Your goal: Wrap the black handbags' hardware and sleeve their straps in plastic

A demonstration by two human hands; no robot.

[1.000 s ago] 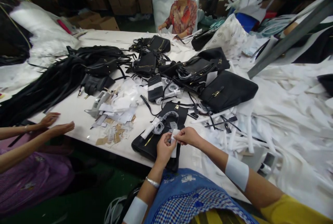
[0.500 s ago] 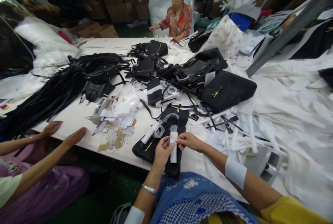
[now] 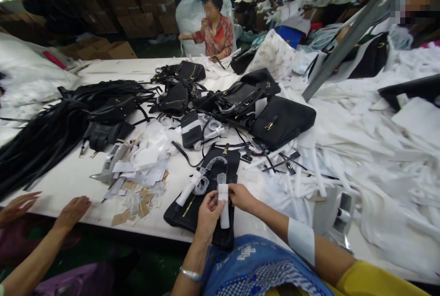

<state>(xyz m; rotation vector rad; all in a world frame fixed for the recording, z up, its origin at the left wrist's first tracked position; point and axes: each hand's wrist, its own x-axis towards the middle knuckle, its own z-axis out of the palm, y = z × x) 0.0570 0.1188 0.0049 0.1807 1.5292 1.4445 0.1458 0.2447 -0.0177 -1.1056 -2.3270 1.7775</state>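
Note:
A black bag (image 3: 228, 157) with a gold buckle and a gold zip lies flat in front of me at the table's near edge. Clear plastic covers its curved handle (image 3: 216, 163), and a white wrapped roll (image 3: 186, 194) sits at the handle's left end. Over the bag, a strip of white foam wrap (image 3: 224, 216) hangs from a plastic-covered strap end. My left hand (image 3: 209, 213) is closed on the wrap's left side, thumb across its front. At the upper right edge of the wrap, my right hand (image 3: 241, 197) pinches with thumb and forefinger.
Two grey tape dispensers (image 3: 112, 164) (image 3: 332, 216) flank me, the left one beside paper scraps (image 3: 144, 200). Black bags (image 3: 283, 119) pile up ahead, black straps (image 3: 65, 117) lie left, and white foam strips (image 3: 360, 149) cover the right. A co-worker's hands (image 3: 73, 213) rest at the left edge.
The view has swung right, so the table's contents sit further left in the picture. Both my hands stay on the foam wrap, with only slight finger movement.

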